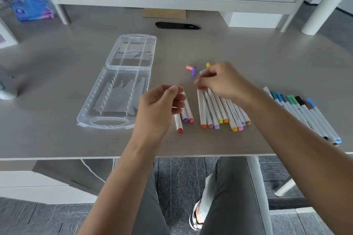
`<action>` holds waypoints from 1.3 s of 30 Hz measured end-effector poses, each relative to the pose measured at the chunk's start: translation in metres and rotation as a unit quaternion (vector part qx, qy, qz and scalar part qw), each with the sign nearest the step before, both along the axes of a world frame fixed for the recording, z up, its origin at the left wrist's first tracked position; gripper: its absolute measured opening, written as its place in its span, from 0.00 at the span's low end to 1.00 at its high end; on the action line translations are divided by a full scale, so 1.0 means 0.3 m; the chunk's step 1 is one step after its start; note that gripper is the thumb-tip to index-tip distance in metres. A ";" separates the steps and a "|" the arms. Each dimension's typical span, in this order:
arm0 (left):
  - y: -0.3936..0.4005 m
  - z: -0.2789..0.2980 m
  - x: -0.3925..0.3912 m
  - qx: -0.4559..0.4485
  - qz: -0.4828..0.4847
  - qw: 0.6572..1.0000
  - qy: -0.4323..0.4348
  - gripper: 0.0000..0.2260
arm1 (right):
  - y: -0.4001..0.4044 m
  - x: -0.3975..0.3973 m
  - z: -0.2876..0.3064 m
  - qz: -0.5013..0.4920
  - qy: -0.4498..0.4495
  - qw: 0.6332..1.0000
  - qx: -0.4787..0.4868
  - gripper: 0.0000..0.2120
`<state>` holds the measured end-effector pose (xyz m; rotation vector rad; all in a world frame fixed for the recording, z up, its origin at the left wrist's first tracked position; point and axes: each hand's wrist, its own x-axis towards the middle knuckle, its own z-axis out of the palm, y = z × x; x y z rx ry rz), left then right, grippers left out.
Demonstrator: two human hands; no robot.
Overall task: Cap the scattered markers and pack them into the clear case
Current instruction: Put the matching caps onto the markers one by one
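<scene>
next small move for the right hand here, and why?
Probably press the orange cap home onto the marker it sits on. The right hand pinches at that marker's far end, loose caps still lie beyond it, and the clear case stands open with no markers inside. The left hand seems to hold nothing.

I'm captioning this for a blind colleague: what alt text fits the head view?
Over a grey table, the right hand pinches a small cap above white-barrelled markers; the left hand hovers empty beside an open clear plastic case.
</scene>
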<state>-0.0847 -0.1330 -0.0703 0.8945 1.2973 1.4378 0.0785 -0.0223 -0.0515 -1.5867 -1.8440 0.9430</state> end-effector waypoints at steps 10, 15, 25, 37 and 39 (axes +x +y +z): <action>-0.023 -0.011 -0.044 0.010 0.020 1.000 -0.006 0.11 | -0.009 -0.099 -0.045 0.013 -0.195 0.973 0.125 0.05; -0.032 -0.012 -0.063 0.020 0.048 0.998 -0.027 0.11 | -0.027 -0.146 -0.043 0.031 -0.200 0.974 0.103 0.08; -0.038 -0.018 -0.063 0.009 0.042 0.998 -0.039 0.11 | -0.020 -0.217 -0.025 0.005 -0.319 0.938 0.135 0.13; 0.029 -0.022 -0.002 0.002 0.050 0.978 0.204 0.11 | 0.007 -0.061 0.041 -0.060 0.039 0.996 -0.056 0.13; 0.062 -0.015 0.023 -0.014 0.026 0.980 0.197 0.16 | 0.008 -0.038 0.049 -0.062 0.077 0.992 -0.075 0.13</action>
